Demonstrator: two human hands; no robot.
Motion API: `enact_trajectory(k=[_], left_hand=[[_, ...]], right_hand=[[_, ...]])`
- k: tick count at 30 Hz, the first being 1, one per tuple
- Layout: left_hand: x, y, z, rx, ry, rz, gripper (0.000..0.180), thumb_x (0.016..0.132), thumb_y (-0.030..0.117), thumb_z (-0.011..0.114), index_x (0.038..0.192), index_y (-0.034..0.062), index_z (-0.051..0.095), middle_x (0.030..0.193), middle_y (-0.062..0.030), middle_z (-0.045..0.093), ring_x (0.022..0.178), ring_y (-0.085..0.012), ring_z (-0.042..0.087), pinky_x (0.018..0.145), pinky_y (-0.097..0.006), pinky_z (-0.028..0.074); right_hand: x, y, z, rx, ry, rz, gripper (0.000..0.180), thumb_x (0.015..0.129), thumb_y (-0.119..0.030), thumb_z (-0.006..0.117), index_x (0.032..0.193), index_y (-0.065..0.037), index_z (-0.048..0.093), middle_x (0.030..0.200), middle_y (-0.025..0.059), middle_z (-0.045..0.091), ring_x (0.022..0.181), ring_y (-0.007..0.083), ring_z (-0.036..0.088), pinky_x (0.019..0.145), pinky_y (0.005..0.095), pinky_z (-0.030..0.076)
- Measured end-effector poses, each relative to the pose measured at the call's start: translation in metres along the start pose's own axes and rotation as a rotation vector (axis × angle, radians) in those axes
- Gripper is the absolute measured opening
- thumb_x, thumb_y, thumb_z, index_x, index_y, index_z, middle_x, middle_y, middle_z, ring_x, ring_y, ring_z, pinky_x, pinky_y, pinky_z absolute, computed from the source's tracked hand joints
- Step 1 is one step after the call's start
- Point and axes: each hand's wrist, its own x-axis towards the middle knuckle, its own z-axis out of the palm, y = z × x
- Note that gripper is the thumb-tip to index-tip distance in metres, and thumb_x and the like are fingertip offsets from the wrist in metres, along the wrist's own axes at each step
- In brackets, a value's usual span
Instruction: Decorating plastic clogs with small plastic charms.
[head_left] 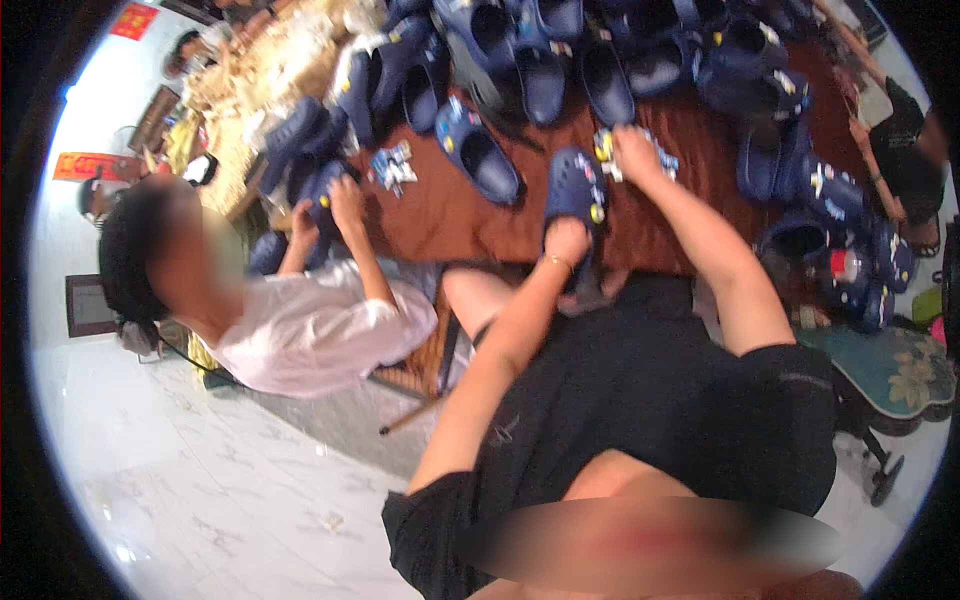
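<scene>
At the near edge of the brown-covered table (415, 232), my left hand (568, 241) grips a navy clog (570, 178) by its heel end. The clog's toe points away from me, and small coloured charms run along its right side. My right hand (634, 156) reaches down into a small pile of white, blue and yellow charms (667, 160) just beyond the clog. Its fingers are bent together, and what they pinch is too small to make out. Left of my clog lies another navy clog (481, 160) with charms on its strap.
Many navy clogs (543, 80) crowd the far side, with more stacked at the right (835, 190). A second charm pile (393, 167) lies at left. A co-worker in a white shirt (310, 325) handles a clog there. A teal stool (893, 372) stands at right.
</scene>
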Motion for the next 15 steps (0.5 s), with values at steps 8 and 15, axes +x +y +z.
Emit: enact_trajectory(k=[8,15], left_hand=[[-0.005,0.002,-0.012,-0.08,-0.062,-0.05,0.028,0.071,0.024,0.051,0.072,-0.0008,0.063,0.077,-0.0215,0.059,0.074,-0.034,0.058,0.07,-0.041,0.046],[-0.005,0.002,-0.005,-0.07,-0.073,-0.019,0.026,0.071,0.023,0.051,0.07,-0.0001,0.063,0.077,-0.0207,0.06,0.072,-0.0332,0.059,0.069,-0.041,0.047]], right_hand=[[0.004,-0.034,-0.007,0.455,0.085,-0.132,0.016,0.067,-0.016,0.059,0.079,-0.005,0.06,0.079,0.0137,0.057,0.078,0.0299,0.055,0.071,0.0374,0.043],[-0.007,-0.072,-0.007,0.401,0.127,-0.404,0.013,0.065,-0.018,0.062,0.074,-0.008,0.061,0.078,0.0082,0.055,0.079,0.0263,0.052,0.071,0.0351,0.042]])
